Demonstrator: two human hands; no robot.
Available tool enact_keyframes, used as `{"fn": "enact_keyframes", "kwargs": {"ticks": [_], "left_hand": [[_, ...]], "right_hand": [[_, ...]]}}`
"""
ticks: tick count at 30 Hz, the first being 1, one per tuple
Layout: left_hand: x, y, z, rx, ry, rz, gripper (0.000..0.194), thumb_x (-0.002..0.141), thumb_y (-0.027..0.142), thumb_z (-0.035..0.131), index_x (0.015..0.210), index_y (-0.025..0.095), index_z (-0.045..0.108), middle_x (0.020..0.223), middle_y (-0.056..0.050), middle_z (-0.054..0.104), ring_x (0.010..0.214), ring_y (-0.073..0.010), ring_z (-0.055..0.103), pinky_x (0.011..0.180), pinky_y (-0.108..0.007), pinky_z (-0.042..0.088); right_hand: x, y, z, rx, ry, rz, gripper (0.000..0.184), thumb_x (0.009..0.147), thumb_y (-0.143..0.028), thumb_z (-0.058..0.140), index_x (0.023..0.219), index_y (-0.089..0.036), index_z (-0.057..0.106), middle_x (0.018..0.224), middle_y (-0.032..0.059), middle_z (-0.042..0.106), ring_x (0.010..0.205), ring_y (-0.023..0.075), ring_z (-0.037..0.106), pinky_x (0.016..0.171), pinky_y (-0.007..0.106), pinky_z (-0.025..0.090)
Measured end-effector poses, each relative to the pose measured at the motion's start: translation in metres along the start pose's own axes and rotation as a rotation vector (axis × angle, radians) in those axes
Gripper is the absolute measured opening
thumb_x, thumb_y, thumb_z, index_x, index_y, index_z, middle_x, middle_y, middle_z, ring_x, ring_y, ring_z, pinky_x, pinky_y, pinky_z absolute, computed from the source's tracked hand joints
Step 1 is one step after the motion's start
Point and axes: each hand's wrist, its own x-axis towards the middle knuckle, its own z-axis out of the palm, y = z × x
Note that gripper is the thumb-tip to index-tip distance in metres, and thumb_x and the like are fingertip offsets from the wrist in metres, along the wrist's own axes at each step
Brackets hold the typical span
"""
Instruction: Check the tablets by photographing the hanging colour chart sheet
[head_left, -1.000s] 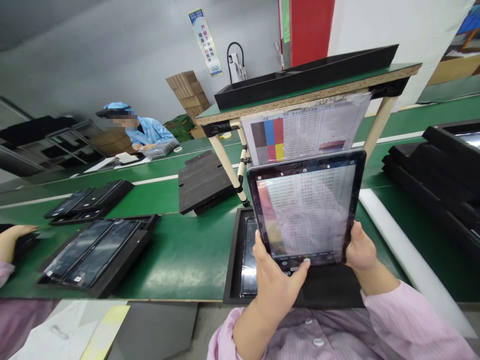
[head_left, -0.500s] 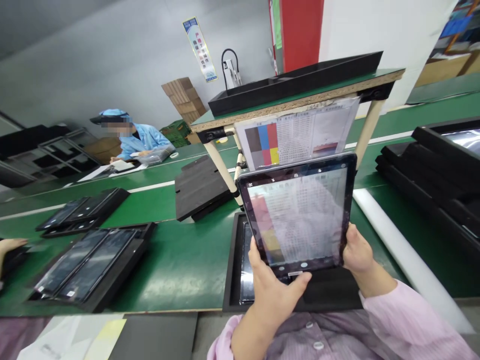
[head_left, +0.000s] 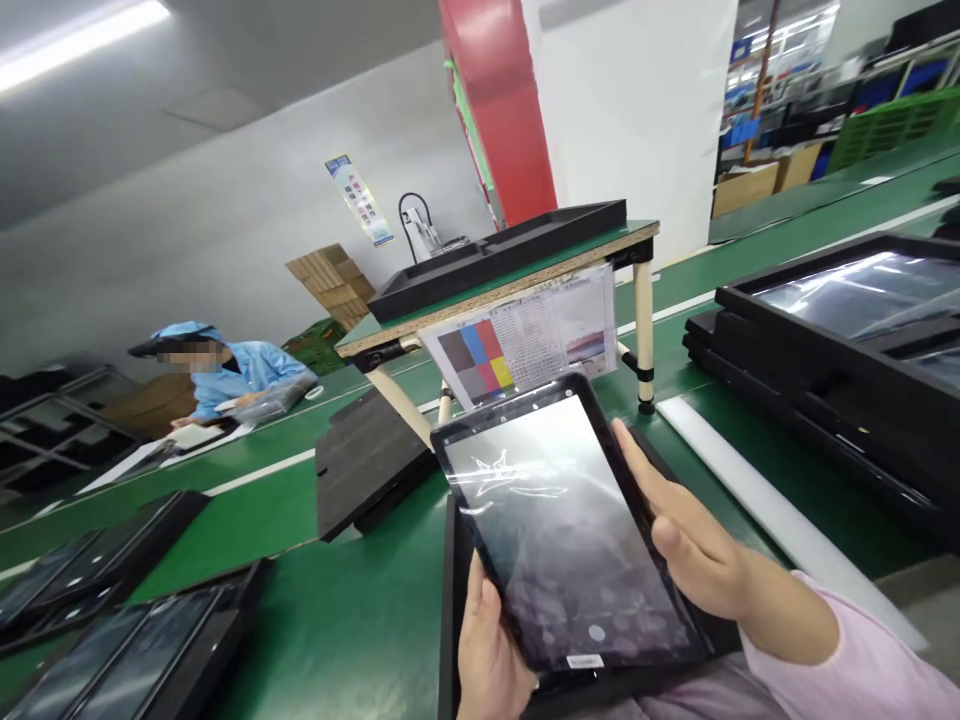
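A black-framed tablet [head_left: 562, 530] is tilted in front of me, its lit screen showing a pale grey picture with round icons near the bottom. A small white label sits on its lower edge. My left hand [head_left: 491, 640] is closed around the lower left side, thumb by the edge. Along the right edge lies my right hand [head_left: 705, 550], fingers reaching up the side and partly hidden behind it. Beneath the tablet, a black foam tray [head_left: 450, 600] shows only in part. Just behind stands a small raised shelf [head_left: 517, 275] with a printed colour chart sheet [head_left: 525, 340] hanging under its top.
Black trays holding dark panels [head_left: 142, 650] lie at left. More stacked trays [head_left: 825, 390] stand at right, beside a long white foam strip [head_left: 780, 510]. A black foam block [head_left: 371, 460] leans left of the shelf. A co-worker in blue [head_left: 247, 375] sits across the green bench [head_left: 337, 610].
The tablet has come lower and turned to a steeper slant; its screen went from the chart sheet's picture to pale grey. My right hand moved up its edge. The view has shifted up and right.
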Motion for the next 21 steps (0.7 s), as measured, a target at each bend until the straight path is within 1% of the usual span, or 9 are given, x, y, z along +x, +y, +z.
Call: {"fn": "enact_keyframes", "kwargs": {"ticks": [3,5,7,9,11,13,15,18,21], "left_hand": [[-0.003,-0.001,0.007,-0.114,-0.039,-0.059,0.049,0.076,0.056,0.075,0.123,0.047,0.066,0.127,0.001,0.07,0.119,-0.0284,0.065,0.101,-0.045,0.054],[-0.005,-0.003,0.006,-0.171,-0.061,-0.108,0.045,0.076,0.052,0.077,0.119,0.044,0.07,0.126,0.0,0.071,0.118,-0.0272,0.065,0.106,-0.045,0.05],[-0.008,-0.005,0.004,-0.238,-0.065,-0.149,0.04,0.078,0.047,0.077,0.117,0.041,0.072,0.125,-0.001,0.072,0.116,-0.0262,0.066,0.108,-0.045,0.046],[-0.01,-0.007,0.004,-0.305,-0.061,-0.178,0.034,0.081,0.043,0.076,0.115,0.041,0.073,0.125,-0.001,0.072,0.114,-0.025,0.068,0.109,-0.046,0.045],[-0.013,-0.01,0.008,-0.345,-0.071,-0.194,0.033,0.081,0.039,0.076,0.114,0.04,0.073,0.126,-0.001,0.071,0.113,-0.0247,0.068,0.109,-0.046,0.045],[-0.015,-0.013,0.017,-0.354,-0.093,-0.215,0.034,0.08,0.037,0.078,0.113,0.04,0.073,0.125,-0.002,0.072,0.112,-0.0251,0.069,0.108,-0.046,0.046],[-0.017,-0.017,0.028,-0.348,-0.086,-0.255,0.037,0.079,0.036,0.079,0.115,0.038,0.073,0.122,-0.004,0.073,0.109,-0.0253,0.07,0.106,-0.046,0.048],[-0.018,-0.022,0.044,-0.335,-0.02,-0.334,0.048,0.075,0.04,0.083,0.121,0.032,0.07,0.116,-0.008,0.075,0.101,-0.0268,0.073,0.102,-0.049,0.051],[-0.02,-0.026,0.051,-0.325,-0.005,-0.388,0.056,0.07,0.042,0.087,0.121,0.027,0.07,0.116,-0.011,0.074,0.102,-0.0293,0.072,0.1,-0.051,0.052]], "right_hand": [[0.008,-0.008,-0.006,-0.137,-0.033,-0.081,0.078,0.095,-0.065,0.047,0.157,-0.02,0.031,0.136,0.0083,0.058,0.126,0.03,0.055,0.105,0.038,0.049],[0.011,-0.01,-0.008,-0.218,-0.073,-0.146,0.076,0.1,-0.062,0.038,0.159,-0.018,0.019,0.121,0.0089,0.067,0.104,0.0261,0.067,0.092,0.035,0.056],[0.011,-0.01,-0.009,-0.297,-0.093,-0.227,0.069,0.105,-0.055,0.031,0.161,-0.022,0.009,0.115,0.0065,0.069,0.09,0.0213,0.069,0.085,0.032,0.057],[0.01,-0.008,-0.011,-0.361,-0.075,-0.279,0.062,0.107,-0.048,0.03,0.161,-0.028,0.007,0.127,0.005,0.064,0.098,0.0195,0.068,0.09,0.03,0.055],[0.008,-0.002,-0.014,-0.373,-0.052,-0.267,0.06,0.106,-0.045,0.034,0.16,-0.032,0.012,0.146,0.0036,0.05,0.123,0.0218,0.058,0.103,0.032,0.049],[0.006,0.008,-0.018,-0.263,-0.048,-0.181,0.061,0.103,-0.053,0.038,0.159,-0.033,0.021,0.156,0.0013,0.037,0.139,0.0247,0.043,0.113,0.036,0.04],[0.004,0.02,-0.022,-0.008,-0.016,-0.006,0.07,0.098,-0.066,0.039,0.158,-0.032,0.025,0.155,0.0027,0.038,0.139,0.0272,0.043,0.114,0.04,0.04],[0.002,0.039,-0.025,0.312,0.115,0.331,0.096,0.085,-0.083,0.045,0.159,-0.026,0.022,0.137,0.0102,0.058,0.112,0.0275,0.064,0.091,0.039,0.056],[0.002,0.049,-0.026,0.338,0.314,0.573,0.108,0.067,-0.087,0.064,0.151,-0.023,0.038,0.105,0.0074,0.07,0.083,0.0214,0.066,0.067,0.03,0.056]]}}
